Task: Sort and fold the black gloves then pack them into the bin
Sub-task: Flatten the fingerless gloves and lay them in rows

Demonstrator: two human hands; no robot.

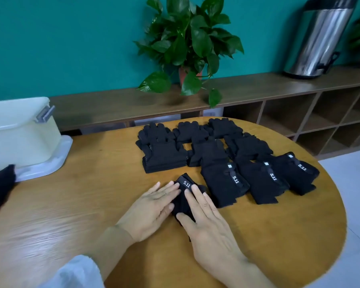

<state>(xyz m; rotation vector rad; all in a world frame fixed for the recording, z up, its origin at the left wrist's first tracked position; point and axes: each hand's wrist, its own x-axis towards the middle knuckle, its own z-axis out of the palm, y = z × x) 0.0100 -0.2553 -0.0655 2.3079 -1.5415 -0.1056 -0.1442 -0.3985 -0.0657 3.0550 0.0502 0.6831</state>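
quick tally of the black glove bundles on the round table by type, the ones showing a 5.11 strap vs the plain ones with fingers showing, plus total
Bundles with a 5.11 strap: 4, that is three in a row plus the one under both hands
Plain fingered bundles: 6, in two back rows
Total: 10

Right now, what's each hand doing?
Left hand: open, fingers flat on the folded glove.
Right hand: open, pressing the same glove.
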